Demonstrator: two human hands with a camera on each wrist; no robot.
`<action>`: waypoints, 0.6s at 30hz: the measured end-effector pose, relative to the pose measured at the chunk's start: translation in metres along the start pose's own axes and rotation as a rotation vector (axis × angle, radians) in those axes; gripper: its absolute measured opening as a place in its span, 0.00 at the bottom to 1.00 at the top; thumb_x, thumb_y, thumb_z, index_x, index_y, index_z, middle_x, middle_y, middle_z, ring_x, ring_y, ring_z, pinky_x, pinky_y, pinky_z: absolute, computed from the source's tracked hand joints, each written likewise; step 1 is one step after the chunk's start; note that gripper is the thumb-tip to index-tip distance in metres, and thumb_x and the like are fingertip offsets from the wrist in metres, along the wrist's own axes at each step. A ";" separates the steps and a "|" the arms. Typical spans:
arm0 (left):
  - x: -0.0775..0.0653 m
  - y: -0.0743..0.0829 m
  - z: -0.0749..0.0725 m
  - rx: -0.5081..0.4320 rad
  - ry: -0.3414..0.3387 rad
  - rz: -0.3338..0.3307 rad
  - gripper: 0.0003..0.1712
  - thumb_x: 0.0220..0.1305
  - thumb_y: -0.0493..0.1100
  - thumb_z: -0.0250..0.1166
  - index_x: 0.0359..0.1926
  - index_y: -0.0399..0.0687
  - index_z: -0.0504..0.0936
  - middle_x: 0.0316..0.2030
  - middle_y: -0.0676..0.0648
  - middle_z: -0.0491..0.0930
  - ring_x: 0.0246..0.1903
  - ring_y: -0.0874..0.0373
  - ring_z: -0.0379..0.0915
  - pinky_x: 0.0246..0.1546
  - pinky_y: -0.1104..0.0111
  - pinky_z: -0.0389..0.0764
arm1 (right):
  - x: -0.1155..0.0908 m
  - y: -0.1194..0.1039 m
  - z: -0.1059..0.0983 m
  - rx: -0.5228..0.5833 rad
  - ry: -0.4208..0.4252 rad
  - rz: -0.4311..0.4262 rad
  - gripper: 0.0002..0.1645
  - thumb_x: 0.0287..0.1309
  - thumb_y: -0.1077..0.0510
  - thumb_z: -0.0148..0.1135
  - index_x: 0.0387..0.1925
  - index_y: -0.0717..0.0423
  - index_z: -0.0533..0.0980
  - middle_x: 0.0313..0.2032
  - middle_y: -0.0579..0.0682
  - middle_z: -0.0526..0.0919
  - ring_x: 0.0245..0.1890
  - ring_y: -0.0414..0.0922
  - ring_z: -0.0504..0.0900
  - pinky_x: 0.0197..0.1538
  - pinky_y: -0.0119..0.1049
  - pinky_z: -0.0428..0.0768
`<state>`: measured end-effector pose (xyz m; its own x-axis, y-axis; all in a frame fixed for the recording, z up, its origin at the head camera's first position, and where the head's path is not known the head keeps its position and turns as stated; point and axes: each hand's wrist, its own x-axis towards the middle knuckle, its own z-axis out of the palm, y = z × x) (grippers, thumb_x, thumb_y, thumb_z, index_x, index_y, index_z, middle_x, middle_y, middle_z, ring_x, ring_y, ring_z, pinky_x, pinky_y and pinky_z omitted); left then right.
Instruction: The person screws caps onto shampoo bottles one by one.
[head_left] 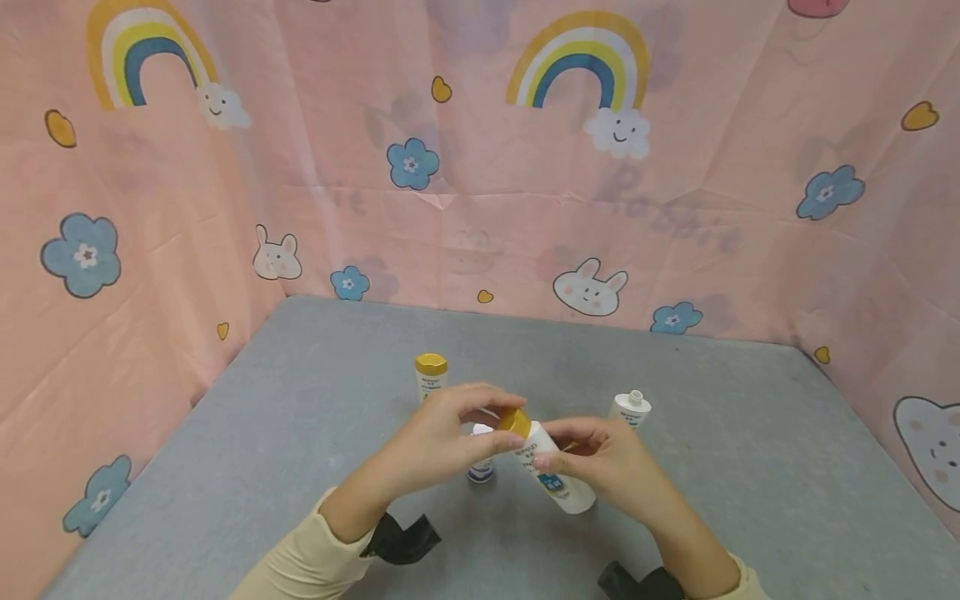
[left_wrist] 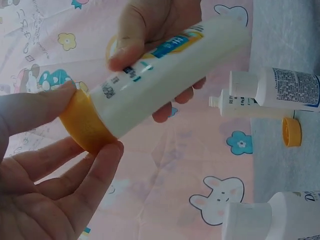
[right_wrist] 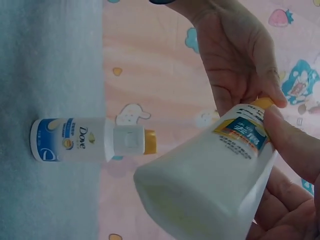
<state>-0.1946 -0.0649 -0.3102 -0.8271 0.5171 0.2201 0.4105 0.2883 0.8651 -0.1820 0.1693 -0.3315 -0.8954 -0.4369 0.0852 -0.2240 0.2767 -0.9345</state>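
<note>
My left hand [head_left: 450, 429] pinches the gold cap [left_wrist: 87, 122] of a white bottle, thumb on one side and fingertips on the other. The cap sits at the bottle's neck end; I cannot tell whether it is threaded on. Around the body of this white bottle [head_left: 564, 492] my right hand [head_left: 611, 458] curls its thumb and fingers. The bottle is tilted, its base toward the lower right in the head view. Just behind the hands stands a small white-capped Dove bottle [right_wrist: 75, 140], partly hidden by the left hand in the head view.
A gold-capped bottle [head_left: 431, 371] stands behind the left hand. To the right is an uncapped white bottle [head_left: 630, 406] with a bare neck. A loose gold cap [left_wrist: 292, 131] lies on the grey table [head_left: 360, 350]. Patterned pink cloth [head_left: 480, 208] surrounds the table.
</note>
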 end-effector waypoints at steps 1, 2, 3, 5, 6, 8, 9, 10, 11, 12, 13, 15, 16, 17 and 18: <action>0.000 0.000 0.000 -0.015 0.002 -0.010 0.23 0.62 0.43 0.71 0.58 0.43 0.81 0.53 0.47 0.83 0.48 0.56 0.81 0.52 0.71 0.82 | 0.000 -0.001 0.000 0.008 0.005 0.009 0.20 0.60 0.57 0.69 0.49 0.67 0.82 0.38 0.64 0.86 0.32 0.40 0.86 0.35 0.37 0.86; 0.000 0.000 0.000 -0.022 0.008 -0.022 0.24 0.61 0.44 0.72 0.58 0.44 0.81 0.52 0.47 0.83 0.48 0.57 0.80 0.52 0.72 0.82 | -0.001 -0.002 0.000 0.017 0.012 0.019 0.20 0.60 0.57 0.69 0.49 0.67 0.82 0.39 0.64 0.86 0.32 0.41 0.86 0.35 0.38 0.86; 0.001 0.000 0.000 -0.033 0.016 -0.037 0.25 0.61 0.44 0.72 0.58 0.45 0.81 0.52 0.48 0.83 0.48 0.57 0.80 0.51 0.73 0.82 | -0.001 -0.003 0.000 0.025 0.022 0.031 0.21 0.59 0.57 0.70 0.49 0.67 0.82 0.39 0.64 0.86 0.32 0.41 0.86 0.35 0.39 0.86; 0.001 0.000 0.001 -0.045 0.029 -0.065 0.25 0.61 0.46 0.72 0.58 0.46 0.80 0.51 0.49 0.83 0.48 0.59 0.79 0.51 0.72 0.82 | -0.001 -0.005 0.001 0.029 0.041 0.051 0.22 0.57 0.56 0.71 0.49 0.66 0.82 0.40 0.64 0.86 0.32 0.42 0.86 0.34 0.40 0.85; 0.002 0.000 0.001 -0.043 0.033 -0.073 0.25 0.61 0.47 0.72 0.57 0.46 0.81 0.51 0.50 0.83 0.48 0.59 0.79 0.51 0.71 0.82 | -0.002 -0.005 0.001 0.028 0.049 0.057 0.22 0.57 0.56 0.72 0.49 0.66 0.82 0.40 0.64 0.87 0.32 0.43 0.87 0.33 0.40 0.85; 0.002 0.000 0.002 -0.040 0.041 -0.078 0.24 0.61 0.47 0.72 0.56 0.46 0.81 0.50 0.50 0.84 0.47 0.60 0.79 0.53 0.68 0.82 | -0.001 -0.006 0.002 0.020 0.060 0.063 0.22 0.56 0.55 0.72 0.50 0.65 0.82 0.40 0.63 0.87 0.31 0.44 0.87 0.33 0.40 0.85; 0.002 0.000 0.003 -0.041 0.044 -0.076 0.23 0.61 0.46 0.72 0.56 0.46 0.81 0.49 0.50 0.84 0.47 0.59 0.79 0.53 0.66 0.82 | -0.001 -0.006 0.002 0.016 0.063 0.062 0.22 0.56 0.55 0.72 0.50 0.64 0.82 0.41 0.63 0.87 0.31 0.44 0.87 0.33 0.40 0.85; 0.002 0.000 0.003 -0.041 0.047 -0.068 0.23 0.61 0.46 0.72 0.55 0.45 0.81 0.49 0.50 0.84 0.47 0.59 0.79 0.54 0.64 0.82 | -0.001 -0.006 0.002 0.012 0.065 0.061 0.22 0.56 0.55 0.72 0.50 0.64 0.82 0.41 0.63 0.87 0.31 0.44 0.87 0.33 0.40 0.85; 0.001 0.000 0.003 -0.039 0.049 -0.059 0.23 0.61 0.45 0.72 0.55 0.44 0.82 0.49 0.49 0.84 0.46 0.59 0.80 0.54 0.63 0.82 | -0.001 -0.005 0.003 0.007 0.065 0.058 0.22 0.57 0.55 0.72 0.50 0.64 0.82 0.41 0.63 0.87 0.32 0.43 0.87 0.34 0.40 0.85; 0.001 0.000 0.003 -0.038 0.051 -0.050 0.23 0.61 0.45 0.72 0.56 0.44 0.82 0.48 0.49 0.84 0.46 0.59 0.80 0.54 0.63 0.82 | -0.001 -0.005 0.003 0.004 0.064 0.055 0.22 0.57 0.56 0.72 0.50 0.64 0.82 0.41 0.63 0.87 0.32 0.43 0.87 0.34 0.40 0.85; 0.001 0.000 0.003 -0.035 0.051 -0.039 0.23 0.61 0.44 0.72 0.56 0.43 0.82 0.48 0.49 0.84 0.46 0.59 0.80 0.54 0.63 0.82 | -0.001 -0.005 0.002 0.000 0.064 0.051 0.22 0.57 0.56 0.72 0.50 0.65 0.82 0.41 0.63 0.87 0.32 0.43 0.87 0.34 0.39 0.85; 0.000 0.000 0.004 -0.028 0.048 -0.016 0.23 0.61 0.44 0.72 0.56 0.42 0.82 0.48 0.49 0.84 0.46 0.60 0.80 0.54 0.66 0.82 | -0.002 -0.004 0.002 -0.006 0.060 0.044 0.22 0.57 0.55 0.72 0.50 0.65 0.82 0.41 0.63 0.87 0.32 0.42 0.87 0.34 0.39 0.85; 0.000 0.000 0.004 -0.025 0.046 -0.007 0.23 0.61 0.43 0.72 0.56 0.42 0.82 0.48 0.49 0.84 0.46 0.60 0.81 0.54 0.68 0.82 | -0.002 -0.004 0.002 -0.008 0.057 0.041 0.22 0.57 0.55 0.71 0.50 0.65 0.82 0.41 0.63 0.87 0.32 0.42 0.87 0.34 0.39 0.85; 0.000 0.000 0.004 -0.020 0.043 0.001 0.23 0.61 0.43 0.72 0.57 0.42 0.82 0.48 0.49 0.84 0.45 0.60 0.81 0.53 0.70 0.82 | -0.002 -0.004 0.001 -0.009 0.051 0.036 0.21 0.58 0.55 0.71 0.50 0.65 0.82 0.41 0.63 0.87 0.32 0.42 0.86 0.34 0.39 0.85; 0.000 0.000 0.004 -0.019 0.042 0.008 0.23 0.61 0.43 0.72 0.57 0.42 0.82 0.48 0.49 0.84 0.45 0.60 0.81 0.53 0.71 0.81 | -0.002 -0.003 0.001 -0.009 0.045 0.031 0.21 0.58 0.56 0.71 0.49 0.65 0.82 0.41 0.63 0.87 0.32 0.41 0.86 0.35 0.38 0.85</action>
<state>-0.1929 -0.0617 -0.3118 -0.8394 0.4852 0.2450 0.4100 0.2693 0.8714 -0.1791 0.1686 -0.3288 -0.9184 -0.3892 0.0719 -0.1992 0.2977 -0.9337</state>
